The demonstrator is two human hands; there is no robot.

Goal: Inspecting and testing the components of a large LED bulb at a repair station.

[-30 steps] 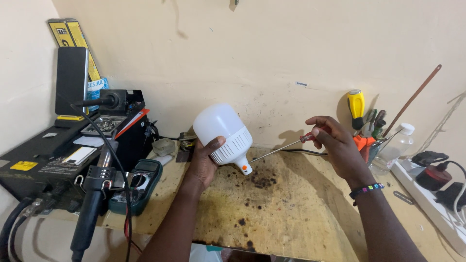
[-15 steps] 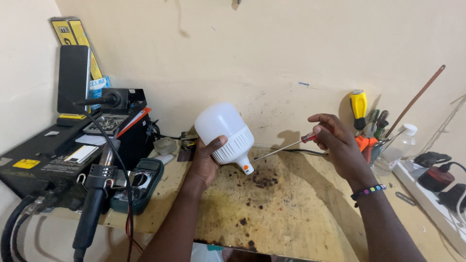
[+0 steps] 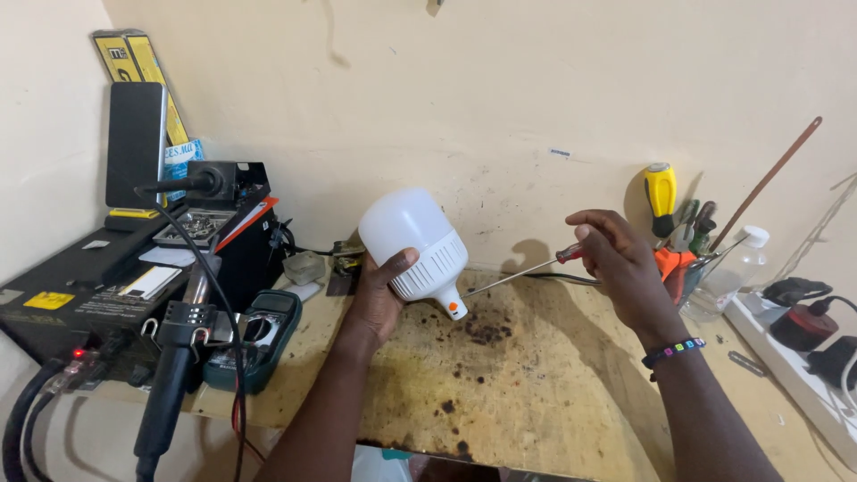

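while the left hand (image 3: pixel 379 299) grips the white led bulb (image 3: pixel 415 245) over the stained bench (image 3: pixel 536 393), base tilted down, the right hand (image 3: pixel 620 263) pinches a screwdriver (image 3: pixel 527 270) aimed at it. looks like prying stage, tip needs to find the seam.

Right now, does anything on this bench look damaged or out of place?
The bench top is scarred with dark burn-like spots below the white bulb in the left hand. The right hand holds a screwdriver. Nothing looks spilled.

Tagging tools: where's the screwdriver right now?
Head view, right of centre: the screwdriver is in the right hand, its tip at the base of the bulb held by the left hand.
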